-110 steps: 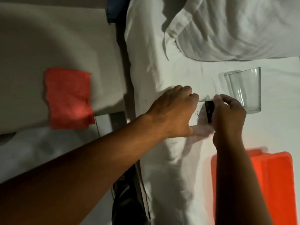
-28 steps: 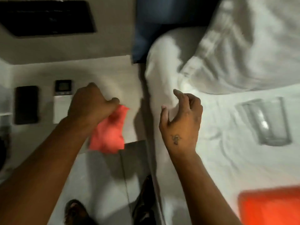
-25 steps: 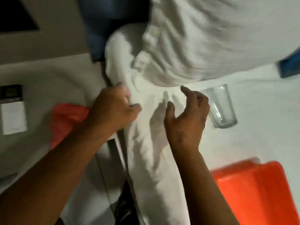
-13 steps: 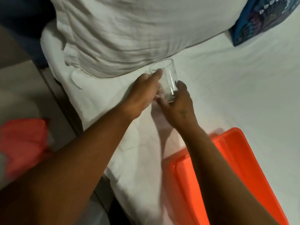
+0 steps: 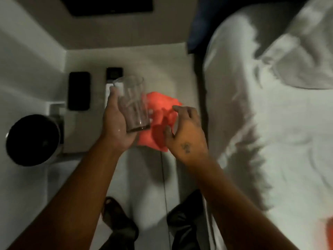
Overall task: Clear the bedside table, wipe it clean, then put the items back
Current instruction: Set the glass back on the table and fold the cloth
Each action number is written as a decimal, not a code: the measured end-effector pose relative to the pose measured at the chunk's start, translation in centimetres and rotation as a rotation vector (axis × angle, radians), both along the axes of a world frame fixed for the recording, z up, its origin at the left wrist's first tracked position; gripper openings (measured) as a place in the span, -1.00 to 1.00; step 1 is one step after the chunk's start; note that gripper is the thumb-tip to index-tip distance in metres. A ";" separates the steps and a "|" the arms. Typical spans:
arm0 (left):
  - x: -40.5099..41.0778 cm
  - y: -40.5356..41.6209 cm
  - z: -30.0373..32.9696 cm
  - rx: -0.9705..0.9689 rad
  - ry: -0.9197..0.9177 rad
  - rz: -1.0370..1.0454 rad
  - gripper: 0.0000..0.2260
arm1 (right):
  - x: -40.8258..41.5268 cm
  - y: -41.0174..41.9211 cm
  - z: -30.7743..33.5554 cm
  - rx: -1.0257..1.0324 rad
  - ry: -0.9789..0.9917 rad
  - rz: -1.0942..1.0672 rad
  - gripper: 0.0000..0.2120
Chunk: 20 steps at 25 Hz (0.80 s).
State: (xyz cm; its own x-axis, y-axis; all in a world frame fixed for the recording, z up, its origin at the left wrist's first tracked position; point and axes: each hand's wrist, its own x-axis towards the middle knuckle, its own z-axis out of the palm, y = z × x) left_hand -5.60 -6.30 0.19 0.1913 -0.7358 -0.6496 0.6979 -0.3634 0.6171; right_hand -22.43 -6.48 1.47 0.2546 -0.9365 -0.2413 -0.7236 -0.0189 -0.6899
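Observation:
My left hand grips a clear drinking glass and holds it above the pale bedside table. An orange cloth lies crumpled on the table's near edge, partly behind the glass. My right hand hovers over the cloth with its fingers spread and nothing in it. A black phone lies flat at the table's left. Beside it rests a small white device with a dark screen, partly hidden by the glass.
The bed with its white sheet and pillow fills the right side. A round black bin stands at the lower left. A corner of the orange tray shows at the right edge. My feet are on the floor below.
The glass has left the bed and now hangs over the bedside table in my left hand alone. My right hand has let go of it. The view swung left.

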 end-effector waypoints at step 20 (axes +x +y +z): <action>0.7 5.3 -5.9 0.018 0.038 -0.111 -0.68 | 10.2 0.6 -2.6 -0.049 -0.191 0.113 -0.59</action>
State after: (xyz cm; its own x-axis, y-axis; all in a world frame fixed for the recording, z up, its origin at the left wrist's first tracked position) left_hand -4.95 -1.04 -5.76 0.0844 -0.7390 -0.6684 0.6754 -0.4507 0.5837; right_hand -12.26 -5.85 -1.08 0.3951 -0.9088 -0.1338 -0.5710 -0.1288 -0.8108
